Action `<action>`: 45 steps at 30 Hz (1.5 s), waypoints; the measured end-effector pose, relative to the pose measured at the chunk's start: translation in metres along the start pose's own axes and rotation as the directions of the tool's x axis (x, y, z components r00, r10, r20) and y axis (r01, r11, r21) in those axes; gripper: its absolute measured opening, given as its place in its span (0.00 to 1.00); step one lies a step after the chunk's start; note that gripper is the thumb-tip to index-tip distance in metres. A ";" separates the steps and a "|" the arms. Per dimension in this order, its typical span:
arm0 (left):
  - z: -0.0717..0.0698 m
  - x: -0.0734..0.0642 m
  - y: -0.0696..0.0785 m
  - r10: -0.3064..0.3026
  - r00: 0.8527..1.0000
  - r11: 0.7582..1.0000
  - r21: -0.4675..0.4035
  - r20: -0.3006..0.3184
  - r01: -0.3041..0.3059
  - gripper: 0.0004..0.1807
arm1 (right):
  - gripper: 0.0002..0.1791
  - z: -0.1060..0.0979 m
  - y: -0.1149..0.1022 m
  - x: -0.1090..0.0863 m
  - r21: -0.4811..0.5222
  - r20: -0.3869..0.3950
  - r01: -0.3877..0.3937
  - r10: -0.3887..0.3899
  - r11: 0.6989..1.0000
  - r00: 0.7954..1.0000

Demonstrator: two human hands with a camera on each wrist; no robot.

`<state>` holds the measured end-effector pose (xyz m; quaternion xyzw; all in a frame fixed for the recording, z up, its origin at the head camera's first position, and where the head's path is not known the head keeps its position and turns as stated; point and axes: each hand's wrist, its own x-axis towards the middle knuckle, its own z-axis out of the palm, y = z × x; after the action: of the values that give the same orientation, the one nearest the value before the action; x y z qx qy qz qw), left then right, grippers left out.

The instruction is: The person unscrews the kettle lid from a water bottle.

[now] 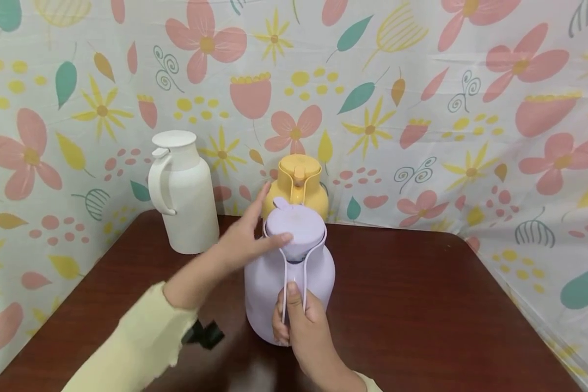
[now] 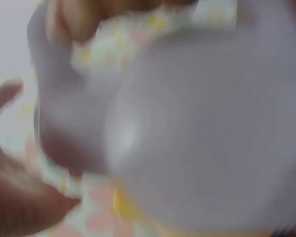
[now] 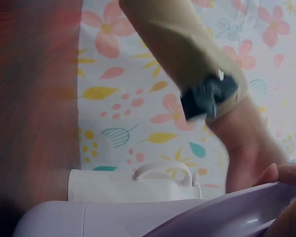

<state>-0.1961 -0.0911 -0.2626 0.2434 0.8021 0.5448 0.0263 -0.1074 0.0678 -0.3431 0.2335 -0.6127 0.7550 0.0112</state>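
A lavender thermos jug [image 1: 263, 288] stands on the table, its handle facing me. My right hand [image 1: 306, 324] grips that handle low down, thumb lying along its front. Beside the jug's lavender lid [image 1: 299, 220], my left hand [image 1: 249, 235] is spread with straight fingers; its thumb overlaps the lid's edge in the head view. The left wrist view is blurred, with the jug body [image 2: 202, 123] filling most of it and my left thumb and a finger apart at the left edge. In the right wrist view the jug's side [image 3: 118, 217] runs along the bottom.
Directly behind the lavender jug is a yellow jug [image 1: 318, 204], partly hidden by it. A white jug [image 1: 193, 201] stands at the back left, near the left forearm. The dark brown table [image 1: 411, 305] ends at a flower-patterned sheet [image 1: 411, 71]. A dark strap [image 3: 207, 98] circles the left sleeve.
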 end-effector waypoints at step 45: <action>0.027 -0.012 0.000 -0.136 0.948 0.956 -0.291 -0.287 0.049 0.39 | 0.30 0.002 -0.001 0.000 0.004 -0.014 -0.001 0.001 1.000 1.000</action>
<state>-0.1775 -0.0730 -0.2757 0.1125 0.7220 0.6816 -0.0374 -0.1059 0.0661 -0.3420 0.2276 -0.6112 0.7579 0.0146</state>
